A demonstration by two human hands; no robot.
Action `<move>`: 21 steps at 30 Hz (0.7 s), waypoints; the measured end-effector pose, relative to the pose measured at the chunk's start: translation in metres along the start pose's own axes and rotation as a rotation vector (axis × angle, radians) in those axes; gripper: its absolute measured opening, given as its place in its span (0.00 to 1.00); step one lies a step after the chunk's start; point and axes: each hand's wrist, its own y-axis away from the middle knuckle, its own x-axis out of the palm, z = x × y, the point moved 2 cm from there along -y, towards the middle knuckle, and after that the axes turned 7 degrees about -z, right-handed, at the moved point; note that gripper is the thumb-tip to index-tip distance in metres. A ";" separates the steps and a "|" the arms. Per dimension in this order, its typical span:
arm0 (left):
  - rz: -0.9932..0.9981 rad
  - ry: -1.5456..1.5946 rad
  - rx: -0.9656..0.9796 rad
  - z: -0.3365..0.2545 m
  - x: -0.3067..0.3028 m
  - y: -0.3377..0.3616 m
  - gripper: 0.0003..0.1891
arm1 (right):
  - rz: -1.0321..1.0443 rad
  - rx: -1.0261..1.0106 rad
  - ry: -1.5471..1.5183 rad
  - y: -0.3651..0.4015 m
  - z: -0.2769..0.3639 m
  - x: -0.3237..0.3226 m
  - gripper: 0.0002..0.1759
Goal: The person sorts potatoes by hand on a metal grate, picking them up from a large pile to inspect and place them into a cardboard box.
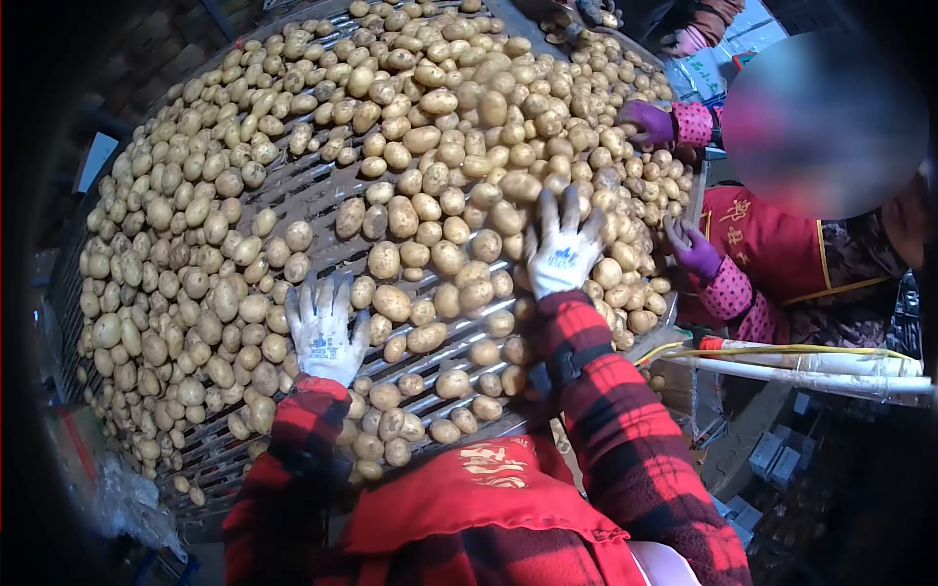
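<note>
Many potatoes (pixel 427 338) lie spread over a slatted sorting table (pixel 318 200), thickly at the left and far side and more thinly in front of me. My left hand (pixel 327 332), in a white glove with dark fingertips, lies among them near the table's front, fingers stretched out. Farther out and to the right, my right hand (pixel 564 249) rests in a matching glove with its fingers spread over the potatoes. Neither hand is closed around a potato.
Across the right edge, a co-worker's purple-gloved hands (pixel 694 252) touch the potatoes. Another person's hand (pixel 684 41) shows at the top right. White pipes with a yellow cable (pixel 801 363) jut out at the right. Clear plastic (pixel 127 498) hangs at the lower left.
</note>
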 end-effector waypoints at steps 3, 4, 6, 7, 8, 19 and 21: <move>-0.018 0.028 -0.003 -0.001 -0.001 -0.002 0.33 | 0.021 0.056 0.147 -0.038 -0.009 0.015 0.35; -0.034 0.018 0.012 0.001 0.001 0.000 0.33 | -0.041 0.017 0.128 -0.054 -0.004 0.013 0.35; -0.036 0.027 0.001 0.005 0.006 0.001 0.33 | -0.145 -0.136 -0.116 -0.083 0.042 -0.020 0.35; 0.009 -0.035 0.004 0.007 0.012 0.003 0.33 | -0.166 -0.253 -0.159 -0.101 0.070 -0.022 0.22; 0.014 0.008 0.019 0.009 0.015 0.006 0.32 | -0.183 -0.371 -0.199 -0.119 0.096 -0.023 0.09; 0.083 -0.043 -0.034 -0.002 0.002 -0.006 0.35 | 0.415 -0.237 0.092 -0.154 0.185 0.135 0.17; 0.074 -0.038 -0.030 -0.004 0.000 -0.008 0.34 | 0.455 -0.248 -0.070 -0.151 0.168 0.096 0.23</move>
